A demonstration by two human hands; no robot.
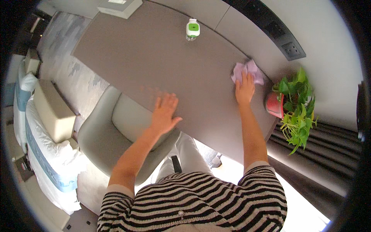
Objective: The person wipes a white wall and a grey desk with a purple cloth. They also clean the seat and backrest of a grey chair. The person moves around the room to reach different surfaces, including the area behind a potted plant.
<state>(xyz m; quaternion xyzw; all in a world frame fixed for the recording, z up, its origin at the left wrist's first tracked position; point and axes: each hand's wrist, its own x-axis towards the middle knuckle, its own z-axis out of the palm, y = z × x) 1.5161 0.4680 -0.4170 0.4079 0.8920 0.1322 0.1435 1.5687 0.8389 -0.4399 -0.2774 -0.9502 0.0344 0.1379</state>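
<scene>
My right hand (245, 89) is at the far right part of the brown desk (193, 77), its fingers closed on a crumpled pale purple cloth (253, 70) that lies against the desktop. The cloth is close to the desk's back edge, beside the wall. My left hand (165, 112) holds nothing. Its fingers are spread, palm down, over the desk's front edge by the grey chair (127, 112), slightly smeared by motion. Whether it touches the desktop I cannot tell. At the back of the desk stands a white and green spray bottle (192, 30), out of reach of both hands.
A red pot (274, 105) with a leafy green plant (299, 104) stands at the desk's right end. A white box (120, 7) sits at the far left corner. Sockets (290, 49) line the wall. A bed (50, 162) is at the left, dark curtains (320, 154) at the right.
</scene>
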